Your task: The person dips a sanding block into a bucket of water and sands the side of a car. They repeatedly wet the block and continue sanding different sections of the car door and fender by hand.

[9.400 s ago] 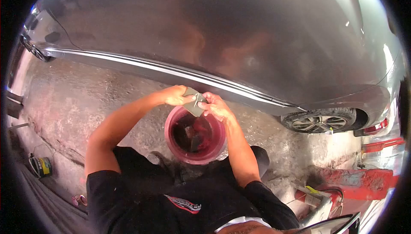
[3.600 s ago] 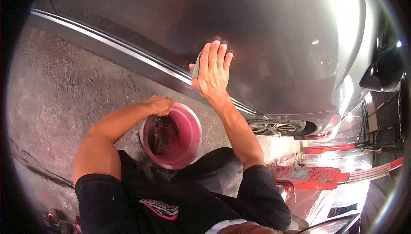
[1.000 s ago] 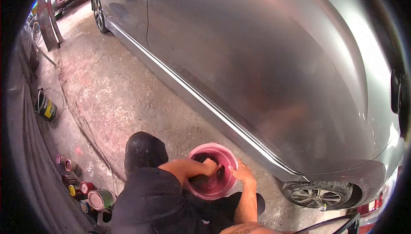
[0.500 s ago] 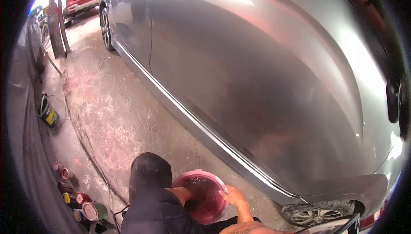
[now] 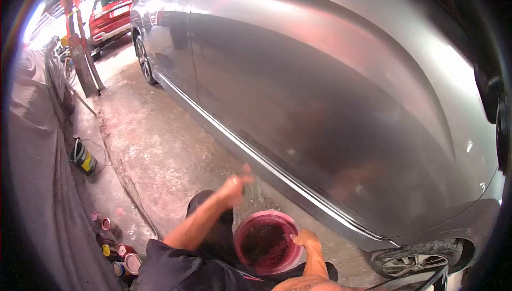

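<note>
A round pinkish-red bucket (image 5: 242,261) with dark liquid in it stands on the floor between my legs. My right hand (image 5: 306,241) grips its rim on the right side, fingers curled over the edge. My left hand (image 5: 233,190) is raised above and to the left of the bucket, in front of the car's sill. Motion smears its fingers, and a blurred greyish-green patch shows just beside them; I cannot make out whether it is something held. The grey car door (image 5: 298,110) rises close in front, with a dull, darker lower area.
Several paint cans (image 5: 133,263) stand at lower left. A black-and-yellow pail (image 5: 84,158) sits by the draped grey cloth (image 5: 32,158). A cable (image 5: 128,187) runs along the floor. The car's wheel (image 5: 416,264) is at lower right; a red car (image 5: 110,16) stands behind.
My left hand has come out of the bucket and moved up and left toward the sill. My right hand stays on the rim. The view has tilted up, showing the door handle.
</note>
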The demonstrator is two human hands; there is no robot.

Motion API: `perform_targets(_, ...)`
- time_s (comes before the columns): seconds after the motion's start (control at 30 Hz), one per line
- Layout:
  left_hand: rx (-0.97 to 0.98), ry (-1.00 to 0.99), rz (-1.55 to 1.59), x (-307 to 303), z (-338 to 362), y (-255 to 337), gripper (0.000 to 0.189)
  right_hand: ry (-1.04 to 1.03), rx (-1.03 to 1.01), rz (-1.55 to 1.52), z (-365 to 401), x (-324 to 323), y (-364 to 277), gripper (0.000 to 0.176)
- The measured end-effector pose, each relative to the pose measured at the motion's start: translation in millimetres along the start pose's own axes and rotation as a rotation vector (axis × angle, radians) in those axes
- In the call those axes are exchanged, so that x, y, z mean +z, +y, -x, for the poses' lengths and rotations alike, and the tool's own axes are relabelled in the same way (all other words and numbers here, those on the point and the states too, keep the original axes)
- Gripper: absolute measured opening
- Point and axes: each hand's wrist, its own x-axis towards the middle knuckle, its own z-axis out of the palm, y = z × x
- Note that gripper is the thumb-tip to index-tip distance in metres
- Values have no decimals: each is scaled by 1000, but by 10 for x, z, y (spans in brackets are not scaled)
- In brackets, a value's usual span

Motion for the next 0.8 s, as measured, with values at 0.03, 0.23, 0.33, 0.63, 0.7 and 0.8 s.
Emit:
perform_targets(0.03, -137, 322, 49, 3, -229, 824, 65, 2, 72, -49, 154, -129, -127, 52)
perform_targets(0.23, 552, 1017, -564, -101, -1858, 3015, 51, 20, 111, -59, 76, -118, -134, 50)
perform_targets(0.33, 486, 1422, -764, 388, -2586, 3068, 50, 13, 113, -18, -44, -6, -86, 53)
perform_targets(0.63, 617, 1309, -1910, 193, -2194, 3501, 67, -27, 123, -42, 131, -123, -201, 58)
perform_targets(0.7, 540, 1362, -613, -908, -2631, 3957, 65, -25, 121, -6, 229, -137, -171, 57)
perform_targets(0.8, 686, 1359, -1489, -434, -2684, 3534, 65, -69, 75, 9, 51, -230, -142, 57)
